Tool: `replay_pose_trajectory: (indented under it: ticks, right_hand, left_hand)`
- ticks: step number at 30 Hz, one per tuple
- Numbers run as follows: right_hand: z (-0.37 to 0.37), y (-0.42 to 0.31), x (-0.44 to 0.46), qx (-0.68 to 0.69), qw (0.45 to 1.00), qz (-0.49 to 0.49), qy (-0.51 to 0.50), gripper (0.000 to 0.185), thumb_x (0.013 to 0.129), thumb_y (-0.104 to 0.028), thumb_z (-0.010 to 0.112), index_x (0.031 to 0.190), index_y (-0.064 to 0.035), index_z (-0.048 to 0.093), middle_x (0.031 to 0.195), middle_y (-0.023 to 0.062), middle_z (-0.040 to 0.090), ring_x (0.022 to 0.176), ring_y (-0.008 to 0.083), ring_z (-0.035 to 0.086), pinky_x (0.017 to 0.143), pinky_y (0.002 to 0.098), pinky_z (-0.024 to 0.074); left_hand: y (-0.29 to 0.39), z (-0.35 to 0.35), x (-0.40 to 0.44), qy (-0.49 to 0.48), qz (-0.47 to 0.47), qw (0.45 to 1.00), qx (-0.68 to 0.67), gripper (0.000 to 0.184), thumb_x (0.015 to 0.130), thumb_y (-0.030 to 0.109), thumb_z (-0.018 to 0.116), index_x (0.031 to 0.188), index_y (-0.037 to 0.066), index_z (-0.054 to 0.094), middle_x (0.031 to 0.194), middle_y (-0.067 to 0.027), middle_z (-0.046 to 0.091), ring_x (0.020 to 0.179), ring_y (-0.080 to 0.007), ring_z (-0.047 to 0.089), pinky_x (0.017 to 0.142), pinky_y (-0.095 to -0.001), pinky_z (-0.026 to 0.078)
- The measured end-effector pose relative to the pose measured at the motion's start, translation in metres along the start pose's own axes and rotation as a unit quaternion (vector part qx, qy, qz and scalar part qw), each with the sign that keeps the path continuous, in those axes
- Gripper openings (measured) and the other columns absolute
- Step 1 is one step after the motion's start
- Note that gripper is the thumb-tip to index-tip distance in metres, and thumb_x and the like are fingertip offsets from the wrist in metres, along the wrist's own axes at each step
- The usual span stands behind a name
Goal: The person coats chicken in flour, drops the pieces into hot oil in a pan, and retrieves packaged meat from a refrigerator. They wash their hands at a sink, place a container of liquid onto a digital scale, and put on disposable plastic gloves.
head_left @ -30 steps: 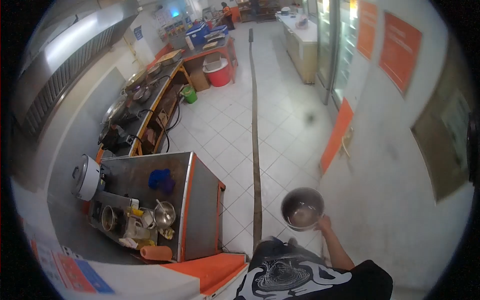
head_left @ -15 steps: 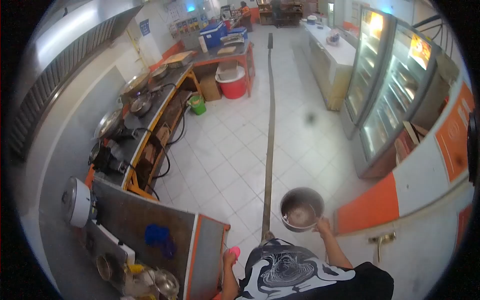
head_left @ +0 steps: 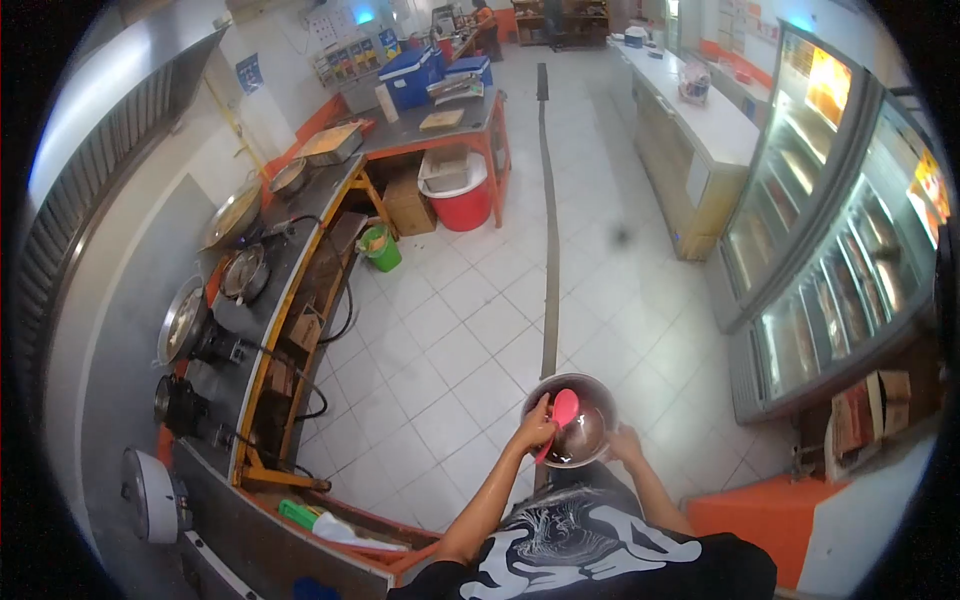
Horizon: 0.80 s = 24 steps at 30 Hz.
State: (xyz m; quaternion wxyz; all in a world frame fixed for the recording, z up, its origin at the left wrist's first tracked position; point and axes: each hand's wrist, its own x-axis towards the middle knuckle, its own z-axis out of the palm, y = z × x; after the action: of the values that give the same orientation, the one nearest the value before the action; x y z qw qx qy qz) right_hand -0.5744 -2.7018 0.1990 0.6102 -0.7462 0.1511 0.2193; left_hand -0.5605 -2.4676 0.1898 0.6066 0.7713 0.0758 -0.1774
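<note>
A round metal pot (head_left: pixel 597 436) is held in front of my body, with some brownish, shiny residue or liquid at its bottom. My right hand (head_left: pixel 627 446) is closed at the pot's right side, where its handle is. A pink ladle (head_left: pixel 566 406) with a rounded bowl is in my left hand (head_left: pixel 537 426), fingers wrapped round it at the left part of the pot. The ladle's bowl lies over the pot's opening. Whether my left fingers also press on the rim, I cannot tell.
Left, a long counter (head_left: pixel 283 300) carries woks (head_left: pixel 183 318) and burners with hoses. A green bucket (head_left: pixel 380 250) and a red tub (head_left: pixel 463 200) stand on the tiled floor. Glass-door fridges (head_left: pixel 840 270) and a white counter (head_left: pixel 690 120) line the right. A person (head_left: pixel 487 30) is far back.
I have moved forward past the low table on the left. The pot has come in closer to my body, and my left hand has brought the pink ladle up over it.
</note>
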Motion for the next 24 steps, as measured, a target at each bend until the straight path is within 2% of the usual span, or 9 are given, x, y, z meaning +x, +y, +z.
replay_pose_trajectory:
  ticks: [1, 4, 5, 7, 10, 14, 15, 18, 24]
  right_hand:
    - [0.001, -0.029, 0.027, -0.041, 0.998, 0.004, -0.046, 0.039, 0.079, -0.012, 0.056, 0.115, 0.0041, 0.055, 0.070, 0.0143, 0.062, 0.048, 0.0207, 0.060, 0.041, 0.0329, 0.0517]
    - [0.015, -0.104, 0.105, -0.035, 0.996, -0.019, -0.079, 0.037, 0.080, -0.011, 0.054, 0.114, 0.0019, 0.057, 0.068, 0.0133, 0.061, 0.048, 0.0191, 0.059, 0.040, 0.0325, 0.0510]
    - [0.020, -0.120, 0.134, -0.040, 0.995, -0.027, -0.088, 0.034, 0.080, -0.010, 0.053, 0.112, 0.0012, 0.057, 0.066, 0.0125, 0.060, 0.045, 0.0174, 0.058, 0.039, 0.0316, 0.0497]
    - [0.030, -0.170, 0.180, -0.036, 0.993, -0.035, -0.102, 0.033, 0.080, -0.010, 0.053, 0.111, 0.0015, 0.057, 0.063, 0.0112, 0.058, 0.043, 0.0168, 0.055, 0.039, 0.0309, 0.0489]
    - [0.046, -0.224, 0.259, -0.021, 0.990, -0.028, -0.136, 0.029, 0.081, -0.009, 0.053, 0.107, 0.0033, 0.055, 0.059, 0.0093, 0.054, 0.039, 0.0156, 0.051, 0.038, 0.0306, 0.0490]
    - [0.065, -0.293, 0.365, 0.011, 0.985, -0.032, -0.168, 0.032, 0.080, -0.010, 0.054, 0.107, 0.0060, 0.053, 0.061, 0.0101, 0.054, 0.039, 0.0153, 0.049, 0.039, 0.0315, 0.0499]
    - [0.068, -0.309, 0.393, 0.018, 0.983, -0.037, -0.178, 0.031, 0.080, -0.010, 0.055, 0.107, 0.0058, 0.053, 0.061, 0.0102, 0.054, 0.038, 0.0150, 0.048, 0.039, 0.0318, 0.0500]
    - [0.079, -0.361, 0.456, 0.029, 0.982, 0.001, -0.185, 0.028, 0.079, -0.009, 0.056, 0.104, 0.0048, 0.054, 0.058, 0.0094, 0.052, 0.036, 0.0145, 0.045, 0.040, 0.0337, 0.0503]
    - [0.078, -0.455, 0.581, 0.064, 0.988, 0.035, -0.135, 0.017, 0.079, -0.012, 0.059, 0.088, 0.0024, 0.056, 0.050, 0.0078, 0.050, 0.034, 0.0144, 0.043, 0.038, 0.0325, 0.0491]
  left_hand:
    - [-0.001, -0.009, 0.026, 0.033, 0.026, 0.999, -0.002, 0.072, 0.076, 0.002, 0.056, 0.143, 0.000, 0.028, 0.121, -0.0174, 0.057, 0.107, -0.0256, 0.058, 0.091, -0.0320, 0.047]
    - [0.036, -0.058, 0.078, 0.139, 0.212, 0.961, 0.114, 0.059, 0.079, 0.001, 0.056, 0.136, 0.000, 0.040, 0.120, -0.0158, 0.058, 0.107, -0.0251, 0.058, 0.092, -0.0333, 0.046]
    - [0.075, -0.075, 0.079, 0.184, 0.142, 0.973, 0.009, 0.047, 0.081, 0.001, 0.057, 0.128, 0.000, 0.050, 0.119, -0.0147, 0.058, 0.110, -0.0241, 0.057, 0.095, -0.0338, 0.044]
    - [0.080, -0.117, 0.115, 0.347, 0.271, 0.897, 0.048, 0.038, 0.080, 0.004, 0.062, 0.118, 0.004, 0.056, 0.115, -0.0120, 0.060, 0.105, -0.0238, 0.057, 0.089, -0.0356, 0.046]
    - [0.068, -0.173, 0.157, 0.437, 0.104, 0.893, 0.025, 0.051, 0.080, 0.017, 0.070, 0.124, 0.006, 0.049, 0.124, -0.0101, 0.053, 0.109, -0.0256, 0.054, 0.083, -0.0403, 0.047]
    - [0.057, -0.238, 0.242, 0.264, -0.121, 0.927, -0.236, 0.065, 0.089, 0.041, 0.060, 0.139, 0.009, 0.034, 0.138, -0.0158, 0.040, 0.116, -0.0322, 0.050, 0.086, -0.0424, 0.048]
    - [0.058, -0.250, 0.268, 0.216, -0.132, 0.936, -0.244, 0.071, 0.089, 0.053, 0.053, 0.143, 0.012, 0.028, 0.142, -0.0152, 0.034, 0.121, -0.0338, 0.046, 0.087, -0.0482, 0.048]
    - [0.076, -0.289, 0.351, 0.097, -0.133, 0.923, -0.347, 0.073, 0.090, 0.051, 0.054, 0.145, 0.013, 0.025, 0.142, -0.0156, 0.035, 0.119, -0.0323, 0.048, 0.087, -0.0458, 0.050]
    - [0.149, -0.367, 0.540, -0.107, -0.051, 0.895, -0.430, 0.075, 0.089, 0.057, 0.049, 0.147, 0.023, 0.016, 0.150, -0.0075, 0.023, 0.132, -0.0347, 0.031, 0.093, -0.0582, 0.042]
